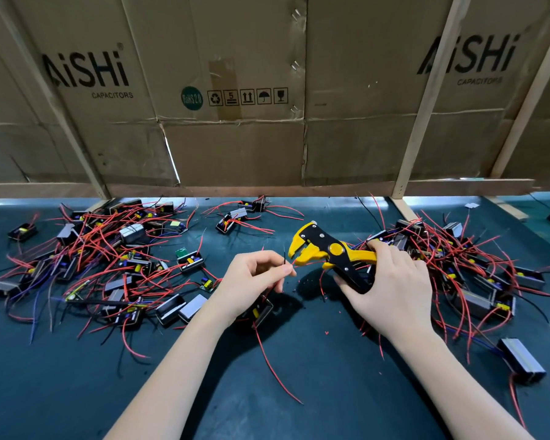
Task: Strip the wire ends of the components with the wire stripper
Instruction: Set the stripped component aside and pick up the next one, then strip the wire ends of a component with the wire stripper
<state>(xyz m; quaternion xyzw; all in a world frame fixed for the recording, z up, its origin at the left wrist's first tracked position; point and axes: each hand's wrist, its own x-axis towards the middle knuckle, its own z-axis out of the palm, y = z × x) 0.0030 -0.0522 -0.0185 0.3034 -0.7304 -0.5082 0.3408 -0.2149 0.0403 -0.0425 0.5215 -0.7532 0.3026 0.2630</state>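
A thin red wire end [294,264] is pinched between thumb and fingertips of the left hand [254,282], beneath which a small black boxed component [261,312] is partly hidden. The yellow-and-black wire stripper [331,252] is gripped by its handles in the right hand [391,287], its jaws parted just beside the wire tip. Tangled heaps of red-wired components [108,262] are spread left and right [467,265] on the dark green mat [299,392]. Brown cardboard boxes [235,90] are stacked behind.
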